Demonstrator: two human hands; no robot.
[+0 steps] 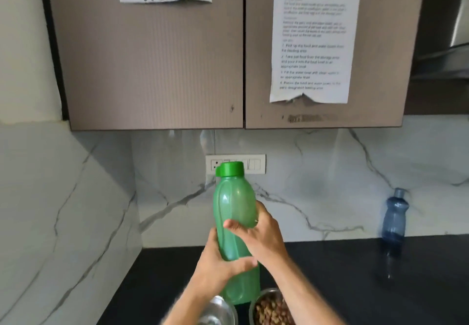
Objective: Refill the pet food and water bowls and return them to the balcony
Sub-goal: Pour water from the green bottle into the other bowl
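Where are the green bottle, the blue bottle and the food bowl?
green bottle (234, 205): head view, upper body below the cap.
blue bottle (394, 219): head view, middle of its body.
food bowl (270, 309): head view, the kibble inside it.

A single wide-angle view from a camera worn on the person's head. It faces a kitchen wall straight on, close up. Wall cabinets fill the upper half, a dark countertop the bottom. Both forearms reach in from the lower edge, near the lens.
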